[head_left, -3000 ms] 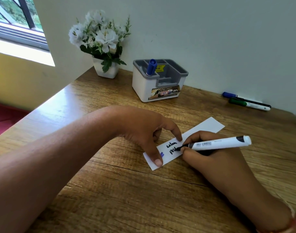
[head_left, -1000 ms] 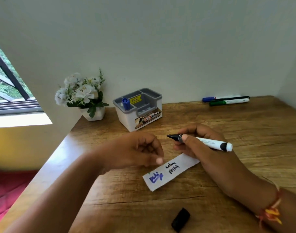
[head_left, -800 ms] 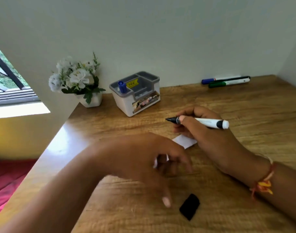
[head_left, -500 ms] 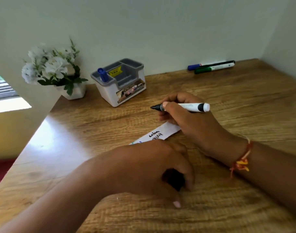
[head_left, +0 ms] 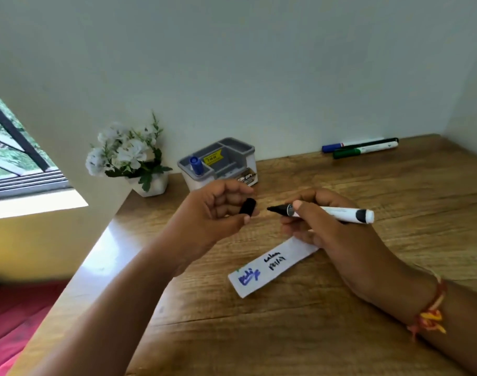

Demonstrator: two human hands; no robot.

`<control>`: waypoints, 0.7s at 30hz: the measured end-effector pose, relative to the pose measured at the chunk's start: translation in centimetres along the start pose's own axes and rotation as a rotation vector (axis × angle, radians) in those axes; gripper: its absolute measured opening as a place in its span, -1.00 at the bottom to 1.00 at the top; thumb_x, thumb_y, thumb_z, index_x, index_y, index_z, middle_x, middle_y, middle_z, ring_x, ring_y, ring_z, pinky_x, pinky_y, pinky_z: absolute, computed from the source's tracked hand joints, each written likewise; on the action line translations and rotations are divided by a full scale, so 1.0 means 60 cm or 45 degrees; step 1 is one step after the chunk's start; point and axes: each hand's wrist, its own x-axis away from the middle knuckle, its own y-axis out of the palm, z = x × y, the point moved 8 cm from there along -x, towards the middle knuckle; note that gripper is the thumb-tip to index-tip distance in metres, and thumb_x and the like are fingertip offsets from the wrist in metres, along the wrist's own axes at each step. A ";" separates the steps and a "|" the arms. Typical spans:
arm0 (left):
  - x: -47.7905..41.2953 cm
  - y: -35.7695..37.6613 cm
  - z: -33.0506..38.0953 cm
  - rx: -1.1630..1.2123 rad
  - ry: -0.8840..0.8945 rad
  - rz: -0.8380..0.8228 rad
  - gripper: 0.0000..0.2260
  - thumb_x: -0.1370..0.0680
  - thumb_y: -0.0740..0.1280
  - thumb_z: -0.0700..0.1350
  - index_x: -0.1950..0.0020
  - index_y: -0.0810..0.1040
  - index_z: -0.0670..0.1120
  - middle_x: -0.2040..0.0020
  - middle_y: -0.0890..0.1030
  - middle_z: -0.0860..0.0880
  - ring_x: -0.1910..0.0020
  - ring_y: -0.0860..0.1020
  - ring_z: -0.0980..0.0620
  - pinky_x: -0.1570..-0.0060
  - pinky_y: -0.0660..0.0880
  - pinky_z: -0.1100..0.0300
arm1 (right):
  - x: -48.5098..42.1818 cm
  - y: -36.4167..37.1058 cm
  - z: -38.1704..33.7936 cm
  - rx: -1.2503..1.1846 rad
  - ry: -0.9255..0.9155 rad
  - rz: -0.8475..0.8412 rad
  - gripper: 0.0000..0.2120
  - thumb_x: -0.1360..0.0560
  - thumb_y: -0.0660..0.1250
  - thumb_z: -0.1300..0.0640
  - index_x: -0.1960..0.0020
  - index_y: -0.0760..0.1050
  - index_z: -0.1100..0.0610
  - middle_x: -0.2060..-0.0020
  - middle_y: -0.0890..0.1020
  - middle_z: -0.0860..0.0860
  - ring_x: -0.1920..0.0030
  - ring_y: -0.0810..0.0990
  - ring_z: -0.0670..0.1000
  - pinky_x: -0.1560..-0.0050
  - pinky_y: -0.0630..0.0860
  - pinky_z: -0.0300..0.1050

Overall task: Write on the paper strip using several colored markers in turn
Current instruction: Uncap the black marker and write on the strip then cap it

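A white paper strip [head_left: 272, 264] lies on the wooden desk [head_left: 313, 321], with blue writing at its near end and black writing in the middle. My right hand [head_left: 329, 226] holds an uncapped black marker [head_left: 329, 213] above the strip's far end, tip pointing left. My left hand [head_left: 215, 210] is raised beside it and pinches the black cap [head_left: 247, 207], a short gap from the marker's tip. A blue marker [head_left: 348, 146] and a green marker [head_left: 364, 151] lie by the back wall. Another blue marker [head_left: 195, 164] stands in the grey-and-white organizer [head_left: 221, 164].
A white pot of white flowers [head_left: 129, 158] stands at the desk's back left corner. The desk's left edge drops off towards a window [head_left: 15, 158] and a red floor. Walls close off the back and the right side.
My right hand stopped writing and lifted the marker off the strip. My left hand let go of the strip, picked the black cap off the desk near me, and raised it to the marker's tip.
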 end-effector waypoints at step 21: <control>-0.006 0.022 0.003 -0.243 0.042 -0.057 -0.70 -0.51 0.45 -0.27 -0.17 0.52 0.00 0.01 0.74 0.13 -0.05 0.66 0.19 -0.08 0.53 0.26 | 0.009 0.008 -0.018 0.209 -0.112 -0.041 -0.95 -0.44 0.50 0.07 0.13 0.68 0.03 0.21 0.76 0.04 0.16 0.73 0.06 0.16 0.67 -0.01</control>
